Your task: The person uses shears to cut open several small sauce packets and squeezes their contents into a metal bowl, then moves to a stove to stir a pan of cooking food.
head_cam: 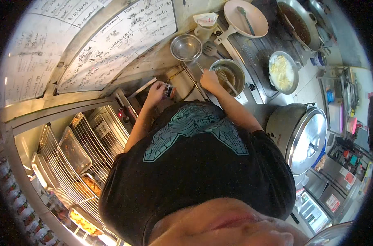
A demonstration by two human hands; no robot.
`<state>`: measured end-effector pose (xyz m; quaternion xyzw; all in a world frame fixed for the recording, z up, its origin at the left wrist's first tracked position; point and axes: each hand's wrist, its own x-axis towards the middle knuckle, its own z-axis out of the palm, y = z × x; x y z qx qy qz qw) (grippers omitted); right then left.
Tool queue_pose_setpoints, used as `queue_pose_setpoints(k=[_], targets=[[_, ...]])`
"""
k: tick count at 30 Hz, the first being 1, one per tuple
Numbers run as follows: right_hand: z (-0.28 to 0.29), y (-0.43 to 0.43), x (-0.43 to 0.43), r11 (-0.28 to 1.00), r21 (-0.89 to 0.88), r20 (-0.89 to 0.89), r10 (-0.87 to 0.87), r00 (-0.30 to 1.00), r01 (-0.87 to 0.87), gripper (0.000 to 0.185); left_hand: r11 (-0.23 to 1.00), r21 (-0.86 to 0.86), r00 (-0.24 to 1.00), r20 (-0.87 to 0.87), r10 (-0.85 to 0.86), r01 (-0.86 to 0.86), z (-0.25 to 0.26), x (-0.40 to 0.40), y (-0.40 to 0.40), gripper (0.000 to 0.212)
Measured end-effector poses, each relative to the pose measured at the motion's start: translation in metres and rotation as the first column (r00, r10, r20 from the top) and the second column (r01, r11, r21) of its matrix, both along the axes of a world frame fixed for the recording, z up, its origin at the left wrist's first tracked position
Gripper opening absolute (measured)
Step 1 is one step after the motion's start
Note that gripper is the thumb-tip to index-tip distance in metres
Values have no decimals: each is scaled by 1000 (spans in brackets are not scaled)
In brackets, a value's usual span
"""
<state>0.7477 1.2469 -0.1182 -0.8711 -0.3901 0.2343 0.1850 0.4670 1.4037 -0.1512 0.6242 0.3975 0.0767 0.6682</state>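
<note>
My right hand (209, 80) is closed on the thin handle of a round wire-mesh strainer (186, 47), whose bowl lies beyond the hand to the upper left. Just right of that hand, a steel pot (242, 75) holds brown liquid and a wire whisk (224, 79) leaning in it. My left hand (156, 92) is farther left, its fingers on a small dark and red printed object (169, 90); what it is cannot be told. A slotted turner (210, 50) lies between the strainer and the pot.
On the stove (251, 53) side stand a pale frying pan (261, 18) with a green utensil, a large pan of brown liquid (297, 24) and a pan with yellow-white food (281, 72). A lidded cooker (281, 129) stands right. A lit rack cabinet (91, 135) with food trays is left.
</note>
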Motion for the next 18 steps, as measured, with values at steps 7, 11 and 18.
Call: queue_pose_setpoints(k=[7, 11, 18], targets=[[23, 10, 2, 953, -293, 67, 97, 993, -73, 27, 963, -169, 977, 8, 215, -211, 13, -10, -9, 23], [30, 17, 6, 915, -397, 76, 107, 991, -68, 28, 984, 169, 993, -95, 70, -53, -1, -24, -4, 24], [51, 17, 25, 935, -353, 22, 21, 1000, -12, 28, 991, 107, 990, -113, 88, -75, 10, -25, -8, 21]])
